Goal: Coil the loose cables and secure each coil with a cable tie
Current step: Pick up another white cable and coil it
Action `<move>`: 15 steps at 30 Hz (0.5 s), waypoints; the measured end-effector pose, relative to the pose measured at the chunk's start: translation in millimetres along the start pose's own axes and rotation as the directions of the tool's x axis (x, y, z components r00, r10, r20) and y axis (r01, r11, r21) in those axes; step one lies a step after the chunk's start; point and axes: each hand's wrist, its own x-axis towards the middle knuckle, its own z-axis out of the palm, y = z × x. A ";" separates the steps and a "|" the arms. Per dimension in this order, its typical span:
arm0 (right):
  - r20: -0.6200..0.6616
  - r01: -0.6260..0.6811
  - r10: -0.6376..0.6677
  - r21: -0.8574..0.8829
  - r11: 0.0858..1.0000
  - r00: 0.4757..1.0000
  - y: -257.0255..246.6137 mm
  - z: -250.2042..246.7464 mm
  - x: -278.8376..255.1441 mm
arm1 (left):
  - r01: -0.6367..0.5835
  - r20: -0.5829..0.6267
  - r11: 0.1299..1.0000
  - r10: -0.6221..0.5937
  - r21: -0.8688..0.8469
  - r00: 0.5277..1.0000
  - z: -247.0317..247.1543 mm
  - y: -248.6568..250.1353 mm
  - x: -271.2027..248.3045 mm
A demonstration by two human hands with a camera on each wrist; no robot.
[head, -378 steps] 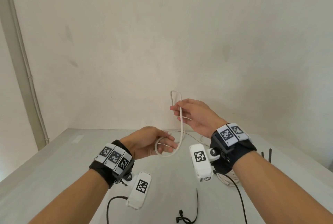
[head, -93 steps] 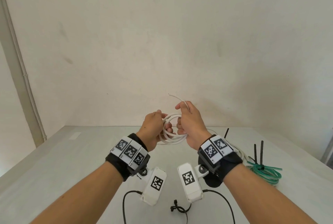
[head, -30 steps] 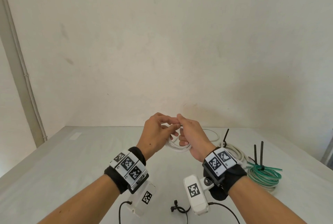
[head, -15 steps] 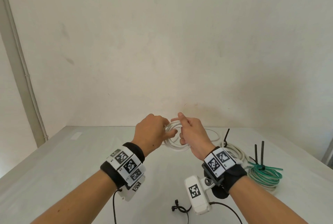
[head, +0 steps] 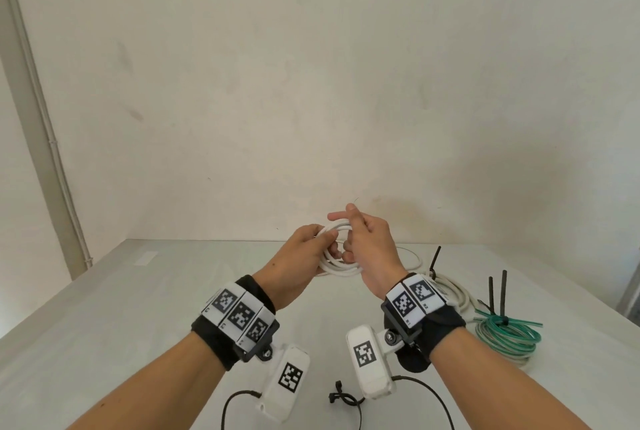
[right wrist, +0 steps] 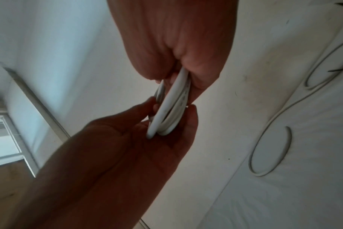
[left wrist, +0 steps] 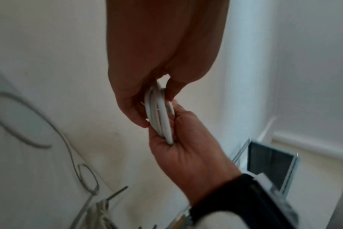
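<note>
A white cable coil point(head: 341, 270) of several loops hangs in the air over the table, held between both hands. My left hand point(head: 311, 249) grips its left side, with thumb and fingers curled round the loops point(left wrist: 159, 111). My right hand point(head: 353, 239) pinches the right side of the white coil point(right wrist: 172, 108), its index finger lying across the top. A very thin strand sticks up above the right fingers; I cannot tell what it is. In the right wrist view the left hand point(right wrist: 137, 147) cups the coil from below. The right hand point(left wrist: 186, 147) reaches in from below in the left wrist view.
On the grey table point(head: 138, 308), a green coil point(head: 505, 336) bound with black ties lies at the right. A white bundled coil point(head: 453, 294) lies beside it with a black tie point(head: 434, 258) standing up. A loose white cable point(head: 412, 256) trails behind the hands. A small black tie point(head: 341, 395) lies near the front.
The loose white cable has been wound into a tight coil between both hands. Over the last second the hands stayed together, the left wrist rolled and the right index finger stretched out.
</note>
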 end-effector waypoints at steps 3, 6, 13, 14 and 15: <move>-0.027 0.031 -0.031 -0.008 0.999 0.999 -6.1 5.4 -3.6 | 0.003 -0.041 0.984 -0.011 -0.180 0.999 7.7 5.8 -1.2; -0.063 0.085 -0.090 -0.084 0.993 0.994 -2.0 11.6 -2.4 | -0.032 -0.195 0.988 0.002 -0.148 0.981 13.8 9.4 5.2; 0.032 0.194 -0.192 -0.251 0.949 0.981 2.3 18.9 -14.6 | 0.081 -0.480 0.994 -0.033 0.080 0.877 11.9 11.2 21.9; 0.061 0.203 -0.193 -0.289 0.936 0.979 0.4 16.6 -15.4 | 0.096 -0.486 0.990 -0.034 0.102 0.873 10.3 10.9 22.3; 0.084 0.219 -0.202 -0.326 0.920 0.976 0.3 14.3 -13.9 | 0.105 -0.488 0.987 -0.034 0.119 0.872 9.0 10.5 23.2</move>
